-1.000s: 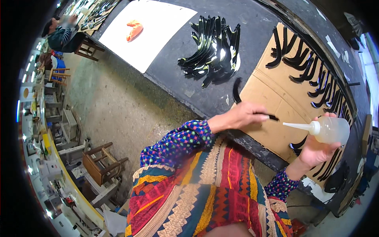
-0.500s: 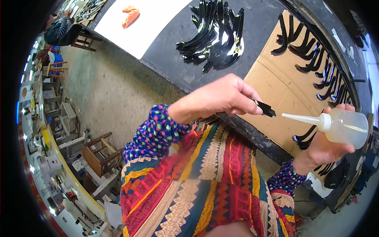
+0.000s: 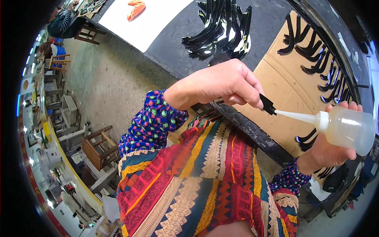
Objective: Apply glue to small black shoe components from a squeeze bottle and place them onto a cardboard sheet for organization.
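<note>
Between the fingertips of my left hand (image 3: 227,85) is a small black strip (image 3: 267,104), its outer end poking out to the right. My right hand (image 3: 329,148) is wrapped round a clear squeeze bottle (image 3: 349,128) lying sideways, partly filled with a pale liquid. The bottle's long white nozzle (image 3: 298,116) points left, and its tip meets, or nearly meets, the end of the strip. Beyond my left hand, a pile of curved glossy black pieces (image 3: 221,29) lies on the dark table. More curved black pieces (image 3: 312,49) are laid out in a row on brown cardboard (image 3: 282,79).
A white sheet (image 3: 158,15) carries a crumpled orange item (image 3: 136,8). The dark table's edge (image 3: 252,130) runs close to my lap. On the floor to the left stand a wooden stool (image 3: 98,148) and cluttered benches. Another person (image 3: 61,25) sits at the far left.
The bottle's nozzle and the black strip have come together, closing the gap between them. My left hand is slightly higher, and the whole view has shifted a little.
</note>
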Tool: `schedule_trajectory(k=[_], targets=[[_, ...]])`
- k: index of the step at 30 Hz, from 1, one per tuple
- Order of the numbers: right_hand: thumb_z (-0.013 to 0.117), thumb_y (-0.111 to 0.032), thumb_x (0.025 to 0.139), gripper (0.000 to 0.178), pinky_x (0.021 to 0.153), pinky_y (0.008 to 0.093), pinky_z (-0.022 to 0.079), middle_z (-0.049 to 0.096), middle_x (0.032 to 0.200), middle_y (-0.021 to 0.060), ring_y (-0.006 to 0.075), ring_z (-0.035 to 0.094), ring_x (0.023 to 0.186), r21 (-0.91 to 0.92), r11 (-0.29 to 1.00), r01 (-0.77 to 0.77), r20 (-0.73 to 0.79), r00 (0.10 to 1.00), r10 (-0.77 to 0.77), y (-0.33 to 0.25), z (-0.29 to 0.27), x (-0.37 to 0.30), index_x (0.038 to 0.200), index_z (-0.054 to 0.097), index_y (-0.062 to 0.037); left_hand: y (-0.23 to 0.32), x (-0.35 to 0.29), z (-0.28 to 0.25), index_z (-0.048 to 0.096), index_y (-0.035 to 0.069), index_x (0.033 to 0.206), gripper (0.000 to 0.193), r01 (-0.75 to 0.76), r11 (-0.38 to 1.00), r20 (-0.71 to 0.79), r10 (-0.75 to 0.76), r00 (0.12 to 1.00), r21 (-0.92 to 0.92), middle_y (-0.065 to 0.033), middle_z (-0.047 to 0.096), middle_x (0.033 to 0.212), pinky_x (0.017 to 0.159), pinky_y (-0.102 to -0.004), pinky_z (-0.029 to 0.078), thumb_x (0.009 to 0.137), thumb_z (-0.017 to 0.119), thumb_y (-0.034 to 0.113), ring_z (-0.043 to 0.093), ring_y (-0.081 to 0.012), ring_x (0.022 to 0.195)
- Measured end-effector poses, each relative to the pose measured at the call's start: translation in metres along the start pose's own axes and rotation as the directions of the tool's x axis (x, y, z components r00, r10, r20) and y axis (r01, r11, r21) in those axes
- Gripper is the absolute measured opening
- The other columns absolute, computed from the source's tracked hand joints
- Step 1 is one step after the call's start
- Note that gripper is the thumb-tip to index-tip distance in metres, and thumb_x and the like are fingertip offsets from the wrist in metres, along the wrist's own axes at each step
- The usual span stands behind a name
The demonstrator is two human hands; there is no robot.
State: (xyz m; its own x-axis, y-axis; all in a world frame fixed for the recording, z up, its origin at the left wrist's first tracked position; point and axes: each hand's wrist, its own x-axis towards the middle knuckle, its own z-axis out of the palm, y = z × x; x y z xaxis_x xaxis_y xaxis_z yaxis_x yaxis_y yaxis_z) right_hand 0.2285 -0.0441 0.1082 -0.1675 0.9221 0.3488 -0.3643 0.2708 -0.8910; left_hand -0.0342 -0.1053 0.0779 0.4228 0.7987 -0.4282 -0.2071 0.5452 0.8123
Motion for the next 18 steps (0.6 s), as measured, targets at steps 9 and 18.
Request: schedule_trajectory(k=[9,18], targets=[[0.072,-0.053,0.058,0.102,0.094,0.0500,0.030,0.034,0.129,0.0154,0.0304,0.037,0.117,-0.056,0.998,0.010,-0.001,1.000,-0.010,0.0019,0.0037,-0.0003,0.129,0.023,0.0016,0.0012,0.0000,-0.0018,0.064,-0.003,0.079,0.012,0.016,1.000,0.031,-0.015,0.999,-0.023,0.0039,0.050,0.056,0.039,-0.0169,0.019,0.070,0.063,0.004,0.032,0.0001,0.042],[0.071,-0.054,0.058,0.103,0.094,0.0497,0.031,0.032,0.129,0.0155,0.0303,0.037,0.117,-0.070,0.998,0.004,0.013,1.000,-0.003,0.0008,0.0058,-0.0014,0.129,0.022,0.0025,-0.0001,0.0018,-0.0027,0.064,-0.002,0.079,0.012,0.014,1.000,0.050,-0.013,0.999,-0.022,0.0043,0.049,0.056,0.039,-0.0167,0.019,0.070,0.063,0.005,0.032,0.0003,0.042]])
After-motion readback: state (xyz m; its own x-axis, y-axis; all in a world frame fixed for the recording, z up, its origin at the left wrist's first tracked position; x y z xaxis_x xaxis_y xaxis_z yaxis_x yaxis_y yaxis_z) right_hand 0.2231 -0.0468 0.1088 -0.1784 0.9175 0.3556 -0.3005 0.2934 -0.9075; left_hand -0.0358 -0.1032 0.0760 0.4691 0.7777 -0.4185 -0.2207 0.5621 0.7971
